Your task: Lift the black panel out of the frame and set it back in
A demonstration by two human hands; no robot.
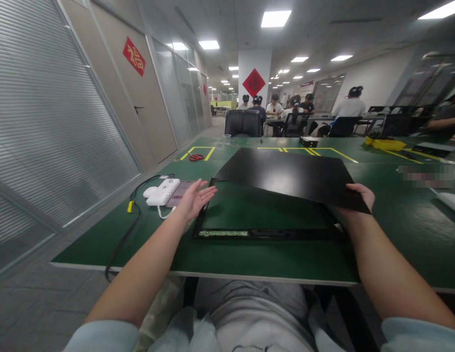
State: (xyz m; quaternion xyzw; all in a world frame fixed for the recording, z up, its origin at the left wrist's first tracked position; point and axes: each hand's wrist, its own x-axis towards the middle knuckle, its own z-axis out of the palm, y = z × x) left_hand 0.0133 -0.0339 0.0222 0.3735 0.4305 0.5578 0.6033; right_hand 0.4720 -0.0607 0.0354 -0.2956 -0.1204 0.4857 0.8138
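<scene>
A thin black panel (286, 173) is tilted above a black rectangular frame (289, 233) on the green table. My right hand (361, 198) grips the panel at its right edge. Along the frame's near side runs a strip of green circuit board (223, 233), and its far right part is hidden under the panel. My left hand (194, 200) is held palm up with its fingers stretched out at the frame's left edge, with nothing in it. The panel's far left corner is close to those fingers; I cannot tell whether it rests on the frame.
Left on the green table (139, 249) are a white device (163, 192), a dark phone-like slab (180, 190) and a black cable (129, 230). Red scissors (196, 157), a clear cup (226, 140), a small black box (308, 142) and a yellow item (385, 143) lie farther back. Several people sit beyond.
</scene>
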